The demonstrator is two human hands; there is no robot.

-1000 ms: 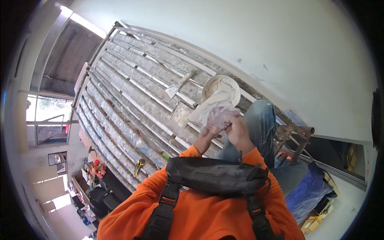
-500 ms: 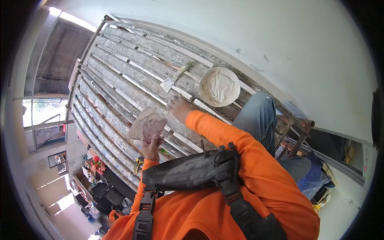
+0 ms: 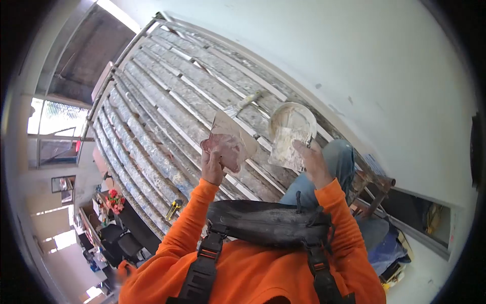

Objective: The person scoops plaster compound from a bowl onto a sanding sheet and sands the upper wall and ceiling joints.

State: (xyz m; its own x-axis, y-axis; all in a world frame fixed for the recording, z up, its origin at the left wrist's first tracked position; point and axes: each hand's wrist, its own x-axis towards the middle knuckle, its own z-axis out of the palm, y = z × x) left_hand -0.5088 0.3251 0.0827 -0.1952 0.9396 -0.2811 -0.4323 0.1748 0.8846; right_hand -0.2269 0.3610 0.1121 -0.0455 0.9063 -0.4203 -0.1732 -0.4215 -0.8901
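Observation:
My left hand [image 3: 213, 164] grips a thin flat putty spreader [image 3: 244, 142] by its lower edge; pinkish-grey putty is smeared over its face. On the right, my right hand [image 3: 315, 164] pinches a second flat spreader [image 3: 286, 151], squarish and coated with whitish putty. It overlaps the front of a round white bucket [image 3: 294, 110] holding pale putty; whether the two touch I cannot tell. Behind the left spreader a tool with a pale handle [image 3: 248, 101] and a whitish fan-shaped end, a brush or a scraper, lies on the planks.
Splattered scaffold planks [image 3: 152, 96] with gaps between them form the platform, framed by a metal pipe [image 3: 121, 55]. A yellow-and-black tool [image 3: 174, 207] lies near its left edge. A pale wall [image 3: 364, 61] borders the right. Below are office chairs [image 3: 119, 238] and red flowers [image 3: 115, 198].
My right hand, earlier low over the planks, has moved right to the bucket and now holds a spreader. The left spreader has risen and tilted upright. The camera view has shifted.

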